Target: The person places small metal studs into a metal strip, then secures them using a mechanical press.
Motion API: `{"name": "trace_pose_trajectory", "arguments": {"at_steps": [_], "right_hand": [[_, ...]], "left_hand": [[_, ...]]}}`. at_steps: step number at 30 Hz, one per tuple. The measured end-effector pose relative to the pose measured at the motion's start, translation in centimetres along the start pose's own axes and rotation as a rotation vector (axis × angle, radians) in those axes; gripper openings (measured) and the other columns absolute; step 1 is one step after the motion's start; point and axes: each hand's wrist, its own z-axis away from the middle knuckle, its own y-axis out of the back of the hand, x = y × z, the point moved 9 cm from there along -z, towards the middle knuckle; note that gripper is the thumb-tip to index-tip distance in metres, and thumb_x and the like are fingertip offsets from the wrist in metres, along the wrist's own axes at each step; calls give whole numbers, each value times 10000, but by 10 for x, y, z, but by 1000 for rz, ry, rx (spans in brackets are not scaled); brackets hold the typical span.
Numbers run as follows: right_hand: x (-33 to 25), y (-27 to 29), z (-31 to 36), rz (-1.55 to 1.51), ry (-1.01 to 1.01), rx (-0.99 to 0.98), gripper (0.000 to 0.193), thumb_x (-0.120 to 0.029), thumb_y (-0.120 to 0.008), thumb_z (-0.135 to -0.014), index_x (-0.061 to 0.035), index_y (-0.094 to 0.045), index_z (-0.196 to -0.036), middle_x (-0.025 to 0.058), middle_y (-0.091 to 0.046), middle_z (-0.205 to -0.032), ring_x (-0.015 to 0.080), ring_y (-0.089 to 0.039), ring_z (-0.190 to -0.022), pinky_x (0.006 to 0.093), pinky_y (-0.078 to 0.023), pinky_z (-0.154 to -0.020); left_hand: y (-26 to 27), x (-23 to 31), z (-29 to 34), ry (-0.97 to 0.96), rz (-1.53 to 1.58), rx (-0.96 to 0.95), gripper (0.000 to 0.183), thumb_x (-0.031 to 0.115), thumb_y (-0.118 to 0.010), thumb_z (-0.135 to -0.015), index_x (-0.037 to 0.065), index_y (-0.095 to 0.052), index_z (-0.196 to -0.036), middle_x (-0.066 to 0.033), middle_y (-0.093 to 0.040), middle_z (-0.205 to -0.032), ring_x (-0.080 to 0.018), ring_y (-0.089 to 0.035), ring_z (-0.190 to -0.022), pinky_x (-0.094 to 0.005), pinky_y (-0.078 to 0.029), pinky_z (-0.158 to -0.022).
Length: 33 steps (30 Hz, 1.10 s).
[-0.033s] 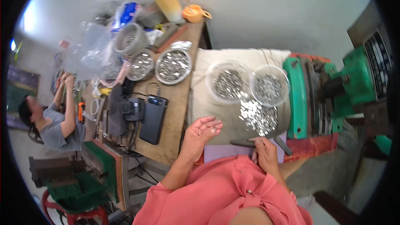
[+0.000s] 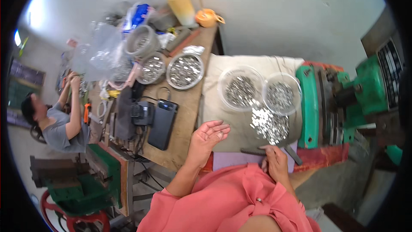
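Observation:
My left hand (image 2: 209, 138) is raised palm up at the near left of the cloth, its fingers curled and the thumb bent against them. Whatever small thing they may hold cannot be made out. Low beside my blouse, my right hand (image 2: 276, 161) is closed, fingertips at a dark, narrow bar (image 2: 252, 151) on the cloth. Beyond it lies a loose heap of small shiny metal pieces (image 2: 271, 124). Two clear round tubs stand behind the heap, a left tub (image 2: 222, 74) and a right tub (image 2: 296, 82), both containing similar pieces.
A green machine (image 2: 308, 124) stands at the cloth's right edge. On the wooden table (image 2: 184, 116) to the left are a black power bank (image 2: 163, 125), more tubs of metal pieces (image 2: 185, 70) and a yellow bottle (image 2: 181, 6). Farther left, a co-worker (image 2: 64, 124) has both hands raised.
The view has shifted a little, so the table, tubs and heap appear slightly lower and farther right. Both hands keep nearly the same pose.

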Motion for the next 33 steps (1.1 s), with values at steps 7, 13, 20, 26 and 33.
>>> {"name": "trace_pose_trajectory", "arguments": {"at_steps": [7,13,20,26,33], "right_hand": [[13,6,1,-47,-73,-20,182,-134,-599,-987,34,-621,-1053,49,-624,-632,76,-553,-516,219,-428,-475],[13,6,1,-44,-78,-20,214,-136,-627,-972,38,-616,-1096,59,-651,-675,81,-594,-574,221,-469,-526],[11,9,11,-42,-79,-4,210,-102,-641,-957,43,-598,-1103,58,-667,-721,81,-601,-594,225,-481,-547],[11,16,6,154,2,69,177,-130,-696,-918,24,-651,-994,91,-663,-721,113,-600,-610,269,-468,-555],[3,19,8,270,-41,39,200,-190,-742,-873,1,-701,-912,80,-617,-673,115,-525,-595,297,-417,-560]], "left_hand": [[-4,203,50,-1091,-518,321,214,-40,-573,-938,-14,-605,-1149,-136,-686,-1094,-185,-666,-996,-300,-557,-846],[12,308,39,-1415,-603,553,201,-48,-568,-953,-30,-640,-1141,-173,-675,-1135,-218,-670,-1046,-296,-549,-889],[82,333,-93,-996,-1270,691,409,75,-679,-870,-14,-618,-1265,-180,-621,-1310,-255,-599,-1219,-359,-459,-1027],[59,309,-72,-1080,-1201,509,405,102,-668,-898,-1,-607,-1285,-157,-629,-1293,-248,-609,-1184,-362,-452,-1021],[-53,165,14,-934,-1278,-41,280,-54,-672,-774,3,-693,-1048,-134,-687,-1010,-253,-662,-935,-330,-511,-851]]}}
